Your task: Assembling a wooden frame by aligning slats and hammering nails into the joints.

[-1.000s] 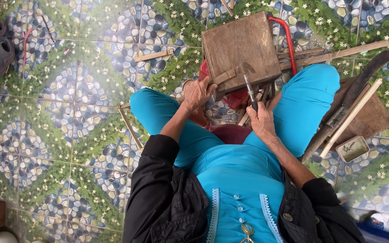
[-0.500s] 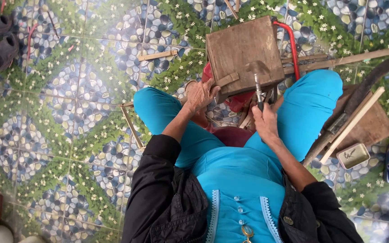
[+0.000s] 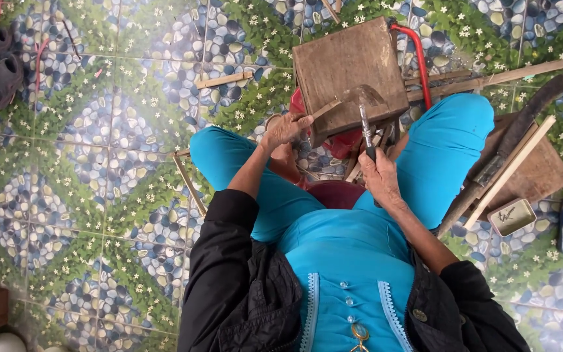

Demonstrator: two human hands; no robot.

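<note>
Right hand (image 3: 380, 177) clenched round dark handle of metal hammer (image 3: 365, 107); hammer head over brown wooden block (image 3: 346, 62). Left hand (image 3: 286, 128) fingers (image 3: 302, 121) pinch thin wooden stick (image 3: 326, 109) against block edge. Block sits on pebble-pattern tiled floor (image 3: 99, 163) between blue knees.

One camera sat on the person's head and looked steeply down past the chest and knees to the tiled floor (image 3: 99, 163). It stood near enough that the torso filled the lower frame, with the wooden block (image 3: 350, 68) toward the upper edge. No second view shared the scene.
</note>
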